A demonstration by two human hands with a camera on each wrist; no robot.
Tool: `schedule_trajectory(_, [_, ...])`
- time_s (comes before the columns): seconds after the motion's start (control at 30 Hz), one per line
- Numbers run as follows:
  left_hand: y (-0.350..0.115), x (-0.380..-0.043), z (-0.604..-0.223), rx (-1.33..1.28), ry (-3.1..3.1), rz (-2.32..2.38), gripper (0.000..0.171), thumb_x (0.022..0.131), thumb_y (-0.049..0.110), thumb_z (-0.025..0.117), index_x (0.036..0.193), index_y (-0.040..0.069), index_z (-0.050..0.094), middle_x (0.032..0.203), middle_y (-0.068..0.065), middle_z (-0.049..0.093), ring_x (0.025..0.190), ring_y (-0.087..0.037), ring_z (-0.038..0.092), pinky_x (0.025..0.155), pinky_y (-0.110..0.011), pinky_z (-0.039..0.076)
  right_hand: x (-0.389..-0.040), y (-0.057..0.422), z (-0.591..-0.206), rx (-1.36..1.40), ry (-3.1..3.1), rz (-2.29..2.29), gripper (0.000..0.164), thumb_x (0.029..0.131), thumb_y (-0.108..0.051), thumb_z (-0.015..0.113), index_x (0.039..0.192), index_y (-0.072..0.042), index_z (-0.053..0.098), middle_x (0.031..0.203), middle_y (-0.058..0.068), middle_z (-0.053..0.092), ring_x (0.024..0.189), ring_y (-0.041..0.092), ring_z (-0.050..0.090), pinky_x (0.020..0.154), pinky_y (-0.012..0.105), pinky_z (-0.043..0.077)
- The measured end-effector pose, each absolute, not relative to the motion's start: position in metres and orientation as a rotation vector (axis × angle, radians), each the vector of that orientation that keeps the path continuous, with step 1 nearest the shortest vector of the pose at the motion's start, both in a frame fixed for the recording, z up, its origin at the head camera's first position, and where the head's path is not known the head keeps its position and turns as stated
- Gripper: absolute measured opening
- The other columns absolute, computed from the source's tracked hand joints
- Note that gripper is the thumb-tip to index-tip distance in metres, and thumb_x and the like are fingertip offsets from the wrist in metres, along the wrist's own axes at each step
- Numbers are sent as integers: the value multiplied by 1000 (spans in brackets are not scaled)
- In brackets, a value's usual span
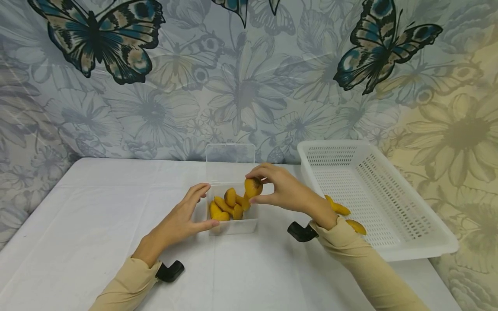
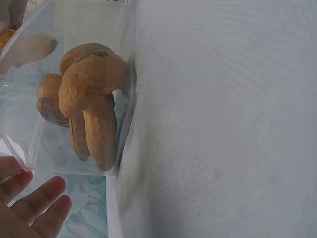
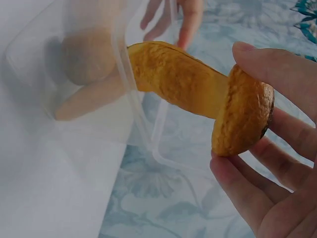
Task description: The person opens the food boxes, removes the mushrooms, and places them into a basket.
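A clear plastic box (image 1: 233, 227) holds several yellow-brown mushrooms (image 1: 225, 204), and its see-through lid (image 1: 230, 163) stands raised at the back. My right hand (image 1: 285, 188) pinches one mushroom (image 3: 242, 111) by the cap at the box's right side. In the right wrist view its stem points in over the rim. At the left side of the box is my left hand (image 1: 180, 214), thumb toward the front corner and fingers toward the back. The left wrist view shows the fingertips (image 2: 54, 186) of that hand by the box's edge, nearly straight and holding no mushroom.
To the right stands a white perforated basket (image 1: 422, 216). A few more mushrooms (image 1: 355, 226) lie in it, partly hidden behind my right forearm. A white cloth (image 1: 97, 216) covers the table, and a butterfly-print backdrop (image 1: 249, 86) hangs close behind it.
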State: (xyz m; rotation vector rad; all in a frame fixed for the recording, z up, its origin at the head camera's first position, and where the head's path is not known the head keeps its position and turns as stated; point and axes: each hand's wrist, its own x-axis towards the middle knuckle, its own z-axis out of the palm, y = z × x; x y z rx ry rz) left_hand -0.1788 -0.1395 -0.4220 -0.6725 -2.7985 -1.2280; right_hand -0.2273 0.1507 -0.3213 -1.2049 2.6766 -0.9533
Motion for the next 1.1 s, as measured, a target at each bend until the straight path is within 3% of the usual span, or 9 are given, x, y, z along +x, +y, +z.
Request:
schedule_trajectory(0.47, [-140,-179,-423,-678,-2801,-1208,95,84,55,73,157,19,25,161,-1,24,136,-29,46,107,-58,44,-226,190,-304,-1093,2723,-1091,52,78,-11,85,123,-1,62,119,9,62,105,21,64,94,31,57])
schedule_trajectory(0.77, [-138,-179,-424,-678,-2794,-1215,94,85,53,73,157,19,25,161,-1,24,136,-30,46,107,-58,44,-221,224,-292,-1007,2862,-1049,50,79,-12,84,123,-4,63,115,4,63,103,18,63,95,33,57])
schedule_trajectory(0.9, [-138,-179,-423,-668,-2800,-1225,94,84,55,73,157,21,25,160,0,25,136,-29,45,107,-58,44,-219,241,-289,-966,2946,-1015,49,80,-12,83,123,-4,63,117,6,63,101,17,63,94,22,55])
schedule_trajectory(1.1, [-138,-179,-423,-652,-2811,-1235,94,83,56,73,156,22,25,160,4,25,137,-27,45,108,-57,43,-215,265,-289,-925,3007,-1014,49,80,-10,83,124,-2,63,117,9,63,99,-2,59,91,2,45])
